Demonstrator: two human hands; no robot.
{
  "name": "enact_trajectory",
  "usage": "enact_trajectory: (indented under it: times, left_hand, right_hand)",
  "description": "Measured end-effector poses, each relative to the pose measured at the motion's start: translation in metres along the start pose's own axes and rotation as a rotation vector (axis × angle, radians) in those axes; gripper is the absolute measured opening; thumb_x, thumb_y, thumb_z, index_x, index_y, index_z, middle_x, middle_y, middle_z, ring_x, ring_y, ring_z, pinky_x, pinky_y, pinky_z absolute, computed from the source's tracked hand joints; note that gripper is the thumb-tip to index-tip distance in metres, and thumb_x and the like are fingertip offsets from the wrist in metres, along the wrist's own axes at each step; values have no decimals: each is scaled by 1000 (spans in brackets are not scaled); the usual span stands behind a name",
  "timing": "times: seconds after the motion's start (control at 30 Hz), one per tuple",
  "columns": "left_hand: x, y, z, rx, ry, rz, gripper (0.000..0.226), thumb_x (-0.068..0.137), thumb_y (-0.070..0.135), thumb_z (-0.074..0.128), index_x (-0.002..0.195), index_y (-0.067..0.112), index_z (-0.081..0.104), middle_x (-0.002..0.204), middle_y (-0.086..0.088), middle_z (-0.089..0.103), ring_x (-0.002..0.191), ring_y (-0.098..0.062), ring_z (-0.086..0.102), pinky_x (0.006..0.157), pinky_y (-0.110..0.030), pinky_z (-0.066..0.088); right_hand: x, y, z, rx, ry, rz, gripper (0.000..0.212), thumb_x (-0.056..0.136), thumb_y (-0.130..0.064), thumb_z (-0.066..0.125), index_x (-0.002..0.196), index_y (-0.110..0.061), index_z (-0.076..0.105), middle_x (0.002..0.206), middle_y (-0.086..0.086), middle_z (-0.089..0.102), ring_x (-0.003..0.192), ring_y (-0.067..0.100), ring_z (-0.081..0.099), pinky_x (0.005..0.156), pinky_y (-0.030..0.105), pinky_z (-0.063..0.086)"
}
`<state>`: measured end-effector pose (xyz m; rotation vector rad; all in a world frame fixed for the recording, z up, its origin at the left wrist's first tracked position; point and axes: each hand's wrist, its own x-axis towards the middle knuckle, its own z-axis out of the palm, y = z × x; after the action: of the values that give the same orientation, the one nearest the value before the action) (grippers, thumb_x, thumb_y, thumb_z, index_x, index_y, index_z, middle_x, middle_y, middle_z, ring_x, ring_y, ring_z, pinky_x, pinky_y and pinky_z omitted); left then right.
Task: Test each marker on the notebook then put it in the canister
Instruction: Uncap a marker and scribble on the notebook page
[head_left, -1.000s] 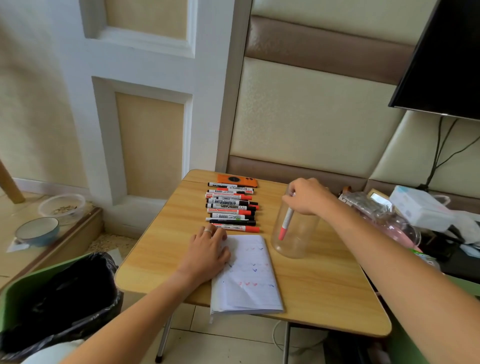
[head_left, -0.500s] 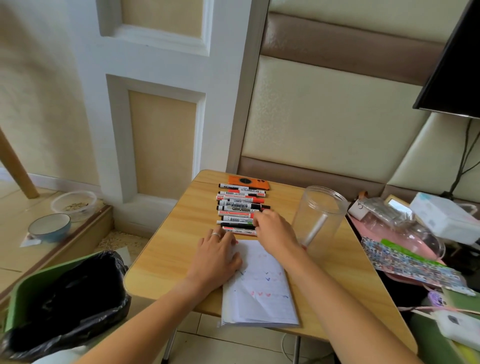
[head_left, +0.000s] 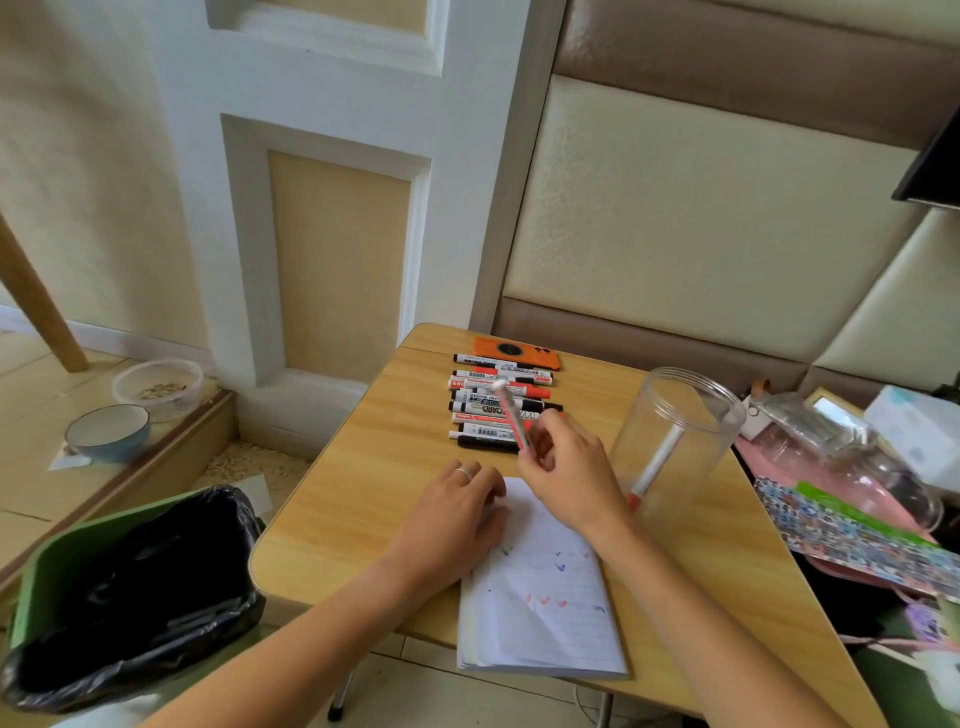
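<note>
The right hand (head_left: 563, 467) pinches a red marker (head_left: 511, 415) above the notebook (head_left: 545, 613), which the flat left hand (head_left: 457, 512) steadies at the counter's near edge. Uncapping likely comes next, then testing; canister (head_left: 675, 441) stands right.

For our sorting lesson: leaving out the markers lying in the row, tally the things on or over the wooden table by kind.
Markers: 2 (held marker, stored marker)
Notebook: 1
Canister: 1
Phone: 1
Total: 5
</note>
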<state>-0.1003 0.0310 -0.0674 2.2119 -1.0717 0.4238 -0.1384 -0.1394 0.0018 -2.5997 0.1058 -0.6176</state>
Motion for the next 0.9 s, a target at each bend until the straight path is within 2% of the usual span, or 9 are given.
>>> enact_trajectory:
  times: [0.1, 0.17, 0.37, 0.43, 0.5, 0.57, 0.63, 0.7, 0.9]
  left_hand:
    - [-1, 5, -3, -20, 33, 6, 21, 97, 39, 48, 105, 21, 52, 91, 5, 56, 85, -13, 45, 76, -30, 41]
    - [-1, 5, -4, 9, 28, 20, 20, 100, 38, 46, 104, 19, 52, 91, 3, 56, 83, -17, 45, 74, -34, 41]
    - [-1, 5, -7, 11, 65, -30, 23, 103, 37, 40, 103, 19, 56, 89, 3, 54, 82, -16, 42, 69, -35, 40]
    - [-1, 5, -10, -17, 89, -62, 28, 104, 38, 36, 108, 20, 57, 94, 3, 53, 87, -17, 43, 74, -35, 41]
    - [-2, 2, -13, -33, 82, -83, 30, 104, 38, 34, 112, 21, 58, 98, 4, 51, 91, -18, 42, 78, -35, 42]
    - [-1, -2, -15, 60, 60, -29, 25, 106, 35, 37, 112, 22, 58, 100, 3, 49, 91, -18, 40, 78, -35, 42]
    - [-1, -3, -16, 163, 46, 44, 17, 106, 30, 44, 110, 22, 58, 100, 3, 49, 90, -19, 41, 76, -36, 42]
    - [-1, -2, -16, 198, 40, 75, 12, 105, 27, 48, 108, 21, 58, 99, 2, 49, 90, -19, 42, 76, -36, 42]
    - [7, -10, -20, 111, -77, 32, 35, 107, 39, 28, 100, 20, 57, 93, 6, 52, 87, -16, 43, 79, -37, 42]
  right_hand:
    - [-22, -9, 3, 482, -124, 210, 11, 88, -23, 70, 95, -28, 64, 81, -3, 74, 75, 16, 73, 74, 37, 62]
    - [-29, -9, 7, 613, -145, 271, 14, 85, -28, 73, 98, -26, 67, 85, -4, 75, 80, 20, 75, 78, 45, 63]
    - [-31, -11, -16, 847, 49, 280, 10, 95, -13, 73, 101, -8, 67, 81, 1, 73, 74, 16, 70, 69, 29, 59]
    - [-30, -3, -22, 866, 14, 287, 9, 95, -9, 72, 97, -5, 64, 77, 2, 69, 72, 17, 69, 68, 29, 58]
    - [-32, 7, -26, 768, -95, 274, 8, 93, -6, 72, 93, -8, 65, 76, 0, 70, 73, 18, 71, 71, 35, 58]
    - [-33, 19, -23, 465, -143, 123, 11, 92, -10, 72, 91, -20, 67, 82, -7, 72, 78, 13, 71, 78, 37, 58]
    - [-35, 24, -16, 153, -182, -83, 7, 91, -24, 68, 97, -27, 67, 92, -14, 71, 89, 7, 66, 83, 33, 54]
    - [-36, 20, -7, -9, -235, -206, 18, 92, -40, 59, 107, -29, 64, 101, -15, 67, 96, 10, 62, 84, 36, 53]
    - [-39, 12, 19, -205, -95, -377, 24, 102, -37, 41, 106, -20, 58, 96, -3, 60, 89, 22, 60, 70, 41, 52]
